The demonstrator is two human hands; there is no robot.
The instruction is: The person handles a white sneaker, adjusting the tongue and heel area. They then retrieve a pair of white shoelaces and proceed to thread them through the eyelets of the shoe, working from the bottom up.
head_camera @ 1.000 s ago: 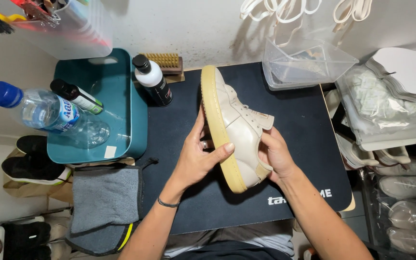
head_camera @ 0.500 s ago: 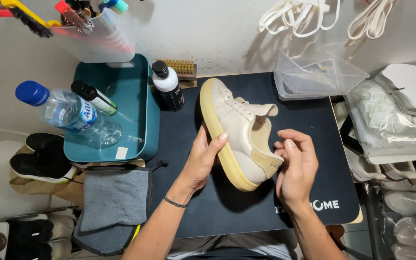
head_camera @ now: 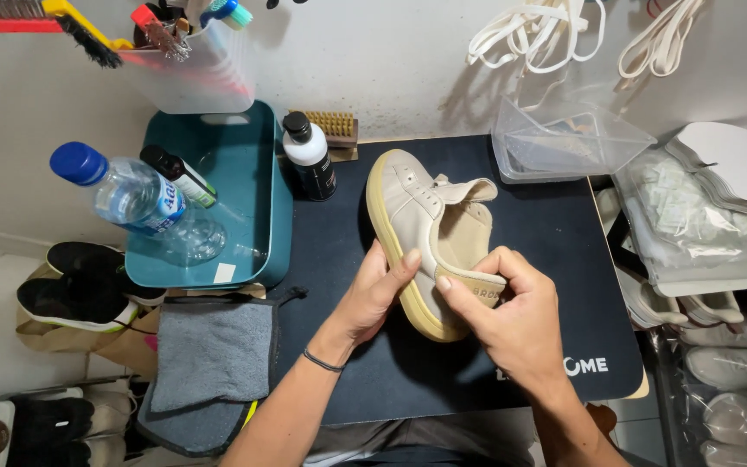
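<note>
Cream lace-less shoe [head_camera: 421, 229] in the middle of the frame, over the dark mat [head_camera: 555, 259] — toe up toward the upper left, heel down toward the lower right, long way slanted between the two. Tipped on its side, yellowish sole facing left. Left hand [head_camera: 373, 294] wrapped under the sole edge, thumb on the side, grasping. Right hand [head_camera: 516, 316] pinching the heel rim, fingers curled tight — closer to the heel end. Both touching the shoe. Black-and-white bottle [head_camera: 309, 160] just above the toe, teal tray [head_camera: 257, 216] to the left, grey cloth [head_camera: 213, 350] at lower left.
</note>
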